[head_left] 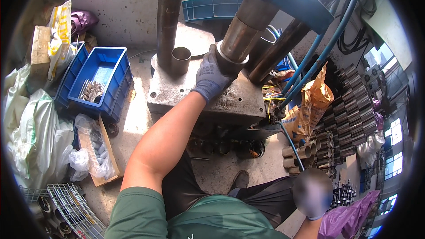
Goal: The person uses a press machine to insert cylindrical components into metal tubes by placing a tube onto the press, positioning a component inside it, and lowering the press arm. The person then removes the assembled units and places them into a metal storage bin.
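My left hand, in a grey work glove, is closed around a dark metal sleeve on the press table. A white ring circles the sleeve's top, and the press ram stands in line above it. To the left of that hand, a short open steel tube stands upright beside a thick press column. At the lower right is my right hand, smeared by a round blur; only a blue glove cuff is distinct. Its fingers, and anything in them, are hidden.
Blue crates with small metal parts stand left, near white sacks and a cardboard box. Stacked steel tubes, a torn brown paper sack and a purple sheet lie right. Blue hoses hang beside the press.
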`<state>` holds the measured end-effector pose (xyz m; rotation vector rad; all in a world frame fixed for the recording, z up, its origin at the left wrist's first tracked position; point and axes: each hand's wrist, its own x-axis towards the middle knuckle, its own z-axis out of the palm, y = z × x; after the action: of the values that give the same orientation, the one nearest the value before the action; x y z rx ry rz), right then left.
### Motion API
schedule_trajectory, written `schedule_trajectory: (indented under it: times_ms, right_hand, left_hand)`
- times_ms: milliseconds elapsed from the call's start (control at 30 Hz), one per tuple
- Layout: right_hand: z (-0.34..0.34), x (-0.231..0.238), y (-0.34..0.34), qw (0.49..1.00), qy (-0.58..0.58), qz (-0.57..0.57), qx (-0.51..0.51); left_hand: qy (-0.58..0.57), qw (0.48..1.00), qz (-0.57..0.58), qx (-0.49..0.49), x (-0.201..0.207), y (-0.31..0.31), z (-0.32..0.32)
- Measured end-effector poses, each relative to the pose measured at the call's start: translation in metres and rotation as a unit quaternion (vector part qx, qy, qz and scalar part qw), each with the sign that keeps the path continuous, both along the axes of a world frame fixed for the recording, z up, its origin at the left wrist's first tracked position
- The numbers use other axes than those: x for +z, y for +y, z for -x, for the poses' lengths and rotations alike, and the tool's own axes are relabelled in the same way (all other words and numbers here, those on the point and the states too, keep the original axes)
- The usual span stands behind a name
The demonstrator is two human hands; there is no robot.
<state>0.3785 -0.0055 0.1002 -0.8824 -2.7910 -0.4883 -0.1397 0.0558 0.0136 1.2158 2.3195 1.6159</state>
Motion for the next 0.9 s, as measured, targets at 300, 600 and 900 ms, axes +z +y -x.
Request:
schedule_trajectory:
  times_ms: [300, 600, 900]
  right_hand:
    - [0.043, 0.074, 0.058, 0.987, 0.115, 0.097, -0.05]
    - [0.131, 0.148, 0.228, 0.94, 0.338, -0.034, 0.007]
    - [0.131, 0.149, 0.237, 0.945, 0.326, 0.027, -0.015]
  left_hand:
    - [0.015, 1.0, -0.008, -0.001, -0.005, 0.002, 0.004]
    - [0.007, 0.999, -0.028, -0.035, 0.001, -0.014, 0.008]
    - [-0.021, 0.929, 0.047, 0.366, -0.013, -0.04, 0.043]
